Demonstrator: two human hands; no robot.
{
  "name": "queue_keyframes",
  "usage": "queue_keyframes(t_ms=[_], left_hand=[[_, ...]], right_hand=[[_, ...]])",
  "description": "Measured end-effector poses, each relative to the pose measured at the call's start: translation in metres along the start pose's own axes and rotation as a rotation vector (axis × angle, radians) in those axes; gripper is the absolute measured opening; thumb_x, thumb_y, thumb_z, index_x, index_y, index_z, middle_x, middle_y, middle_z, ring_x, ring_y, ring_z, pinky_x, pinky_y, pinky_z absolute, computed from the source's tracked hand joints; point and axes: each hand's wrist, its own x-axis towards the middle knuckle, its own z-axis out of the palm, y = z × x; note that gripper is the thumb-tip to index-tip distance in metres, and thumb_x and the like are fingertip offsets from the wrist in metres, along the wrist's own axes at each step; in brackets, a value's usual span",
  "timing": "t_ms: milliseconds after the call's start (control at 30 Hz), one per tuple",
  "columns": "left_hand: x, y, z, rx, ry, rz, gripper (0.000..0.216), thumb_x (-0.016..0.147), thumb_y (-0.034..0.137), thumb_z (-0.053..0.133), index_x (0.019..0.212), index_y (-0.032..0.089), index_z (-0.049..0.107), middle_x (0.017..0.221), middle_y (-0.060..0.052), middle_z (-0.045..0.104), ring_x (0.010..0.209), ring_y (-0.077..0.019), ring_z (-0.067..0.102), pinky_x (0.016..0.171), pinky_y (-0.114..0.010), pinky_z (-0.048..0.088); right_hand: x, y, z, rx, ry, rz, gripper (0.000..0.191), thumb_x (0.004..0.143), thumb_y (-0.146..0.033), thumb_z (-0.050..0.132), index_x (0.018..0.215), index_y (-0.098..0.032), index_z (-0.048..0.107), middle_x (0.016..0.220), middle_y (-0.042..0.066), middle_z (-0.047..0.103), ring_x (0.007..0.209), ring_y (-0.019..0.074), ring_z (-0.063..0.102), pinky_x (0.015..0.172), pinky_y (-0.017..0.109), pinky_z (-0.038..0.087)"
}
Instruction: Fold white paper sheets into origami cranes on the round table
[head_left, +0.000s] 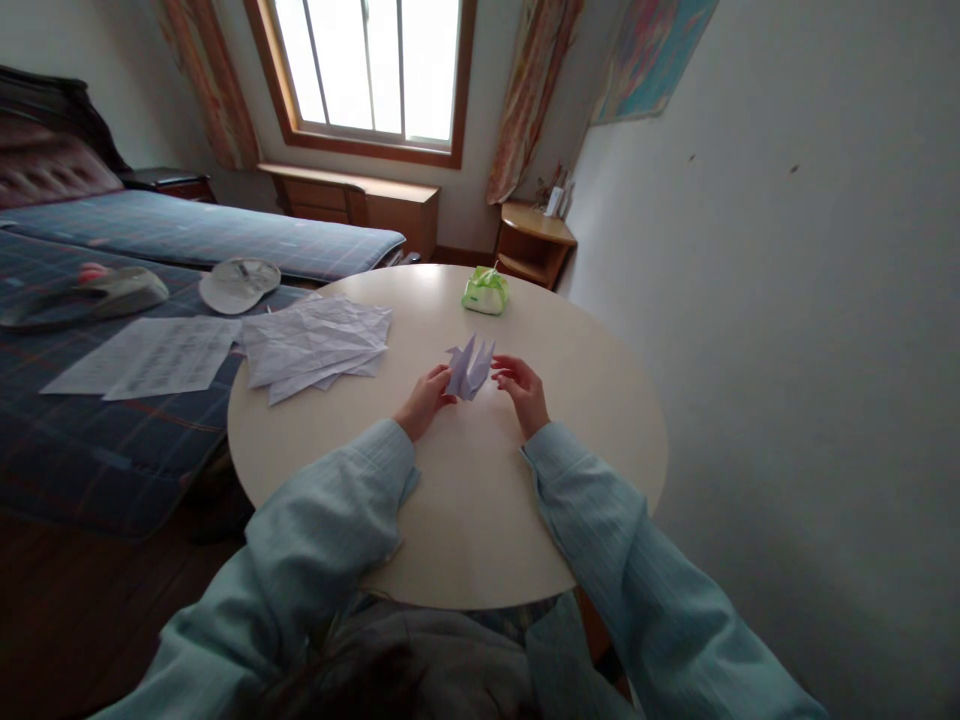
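Observation:
A folded piece of white paper with several upright points, like an origami crane, is held above the middle of the round table. My left hand pinches its left side between thumb and fingers. My right hand is beside its right edge, fingers curved and apart with nothing seen between them. Whether the right fingertips touch the paper I cannot tell.
Creased white sheets are piled at the table's left edge. A green tissue packet stands at the far side. On the bed at left lie printed sheets and a pale cap. A white wall rises at right.

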Motion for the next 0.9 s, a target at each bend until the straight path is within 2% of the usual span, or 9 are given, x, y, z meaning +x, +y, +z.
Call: queue_keyframes(t_ms=[200,467,667,900], left_hand=[[0.001,-0.002,0.0,0.022,-0.033,-0.001,0.013,0.068,0.028,0.053,0.07,0.015,0.053,0.059,0.003,0.048,0.051,-0.0062,0.044,0.043,-0.017,0.032],[-0.001,-0.001,0.001,0.029,-0.06,-0.013,0.016,0.067,0.029,0.056,0.07,0.014,0.051,0.059,0.003,0.05,0.05,-0.0068,0.046,0.044,-0.017,0.034],[-0.004,0.001,0.002,0.043,-0.075,-0.023,0.022,0.064,0.033,0.061,0.071,0.014,0.051,0.06,0.002,0.052,0.052,-0.0076,0.049,0.049,-0.019,0.039],[-0.004,-0.001,0.001,0.051,-0.109,-0.008,0.03,0.06,0.038,0.066,0.073,0.014,0.053,0.066,0.001,0.055,0.057,-0.0077,0.051,0.051,-0.019,0.041]], right_hand=[[0.002,0.007,0.001,-0.037,-0.04,-0.002,0.034,0.063,-0.021,0.048,0.095,-0.021,0.058,0.107,0.004,0.06,0.084,0.0135,0.057,0.077,0.03,0.045],[0.005,0.013,0.001,-0.032,-0.069,0.029,0.032,0.064,-0.02,0.051,0.094,-0.019,0.062,0.097,0.002,0.066,0.097,0.0163,0.057,0.087,0.032,0.043],[0.006,0.017,0.001,-0.032,-0.032,0.056,0.032,0.063,-0.025,0.058,0.093,-0.018,0.063,0.094,0.003,0.067,0.087,0.0158,0.06,0.08,0.032,0.047],[0.005,0.017,0.001,-0.068,-0.039,0.109,0.03,0.058,-0.035,0.064,0.081,-0.016,0.066,0.079,0.003,0.069,0.075,0.0163,0.062,0.076,0.032,0.048]])
